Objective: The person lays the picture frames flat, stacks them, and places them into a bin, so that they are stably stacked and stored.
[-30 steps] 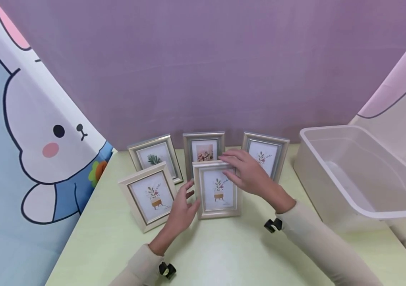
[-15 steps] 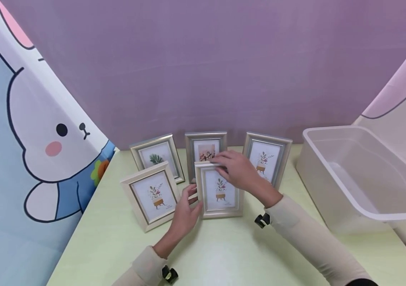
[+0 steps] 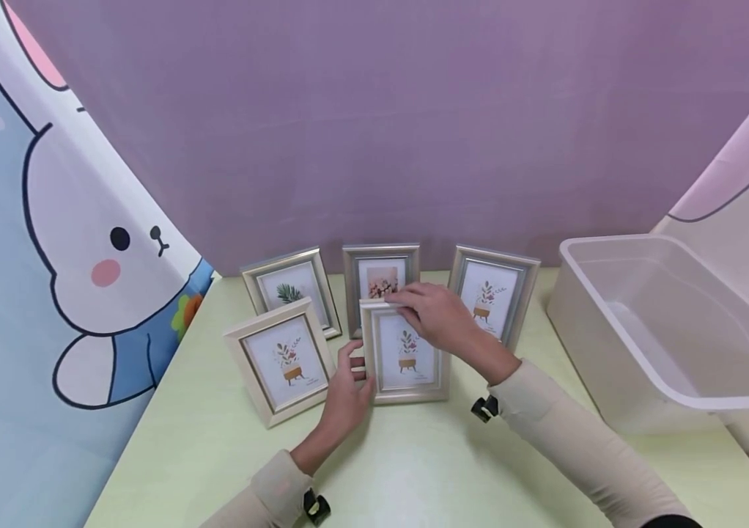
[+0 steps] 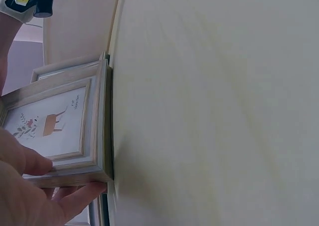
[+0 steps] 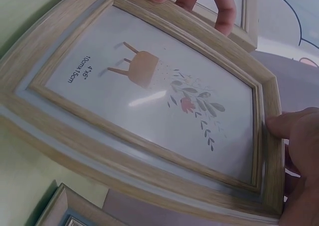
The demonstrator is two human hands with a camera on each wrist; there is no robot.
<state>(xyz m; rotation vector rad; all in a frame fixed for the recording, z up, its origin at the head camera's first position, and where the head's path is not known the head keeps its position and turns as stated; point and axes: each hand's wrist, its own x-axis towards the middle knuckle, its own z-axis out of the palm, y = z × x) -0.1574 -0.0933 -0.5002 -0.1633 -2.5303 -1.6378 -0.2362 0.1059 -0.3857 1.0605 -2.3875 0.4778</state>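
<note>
A light wood-look picture frame with a potted-plant print stands upright at the front centre of the table. My left hand grips its left edge; in the left wrist view the thumb lies on the front and the other fingers reach behind. My right hand pinches the top edge, the thumb on the front border and the fingers partly hidden behind it. Close to my left hand, a cream picture frame with a similar print stands angled. Directly behind the held one is a grey-and-gold picture frame with a pink flower picture.
At the back left stands a gold picture frame with a green leaf print. A grey-and-gold picture frame stands at the back right. An open whitish plastic bin sits at the table's right side. A purple cloth backdrop rises behind.
My right hand has slid left along the frame's top edge and taken hold of it. My left fingers have closed in round the left edge. The frames have stayed in place.
</note>
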